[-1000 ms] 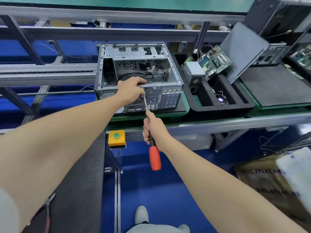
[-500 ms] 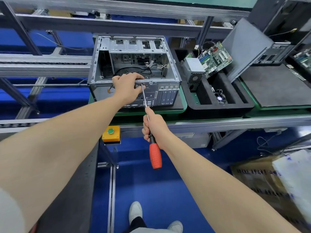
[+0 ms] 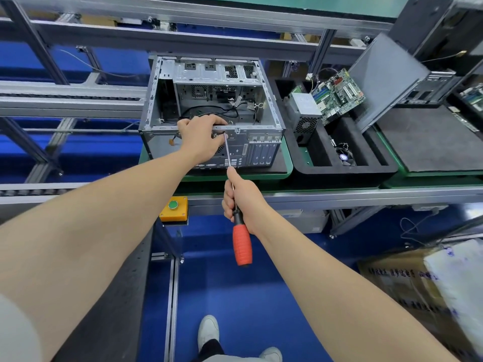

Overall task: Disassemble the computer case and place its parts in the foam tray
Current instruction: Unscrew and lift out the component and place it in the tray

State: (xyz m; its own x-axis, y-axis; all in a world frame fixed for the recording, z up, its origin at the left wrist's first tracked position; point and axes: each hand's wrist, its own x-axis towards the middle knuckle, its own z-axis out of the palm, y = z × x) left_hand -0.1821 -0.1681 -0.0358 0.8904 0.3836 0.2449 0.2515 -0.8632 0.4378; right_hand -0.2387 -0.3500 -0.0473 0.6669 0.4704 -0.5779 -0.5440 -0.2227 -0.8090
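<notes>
Little has shifted: your left hand (image 3: 201, 139) still grips the rim of the open grey steel computer case (image 3: 264, 142) on the desk (image 3: 339, 197), right hand (image 3: 245, 202) clasping the red-handled screwdriver (image 3: 242, 246); angled so, its tip may slip.

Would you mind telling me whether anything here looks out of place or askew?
The motherboard stands tilted in the foam tray beside the power supply, not lying flat. Nothing looks spilled or damaged.
</notes>
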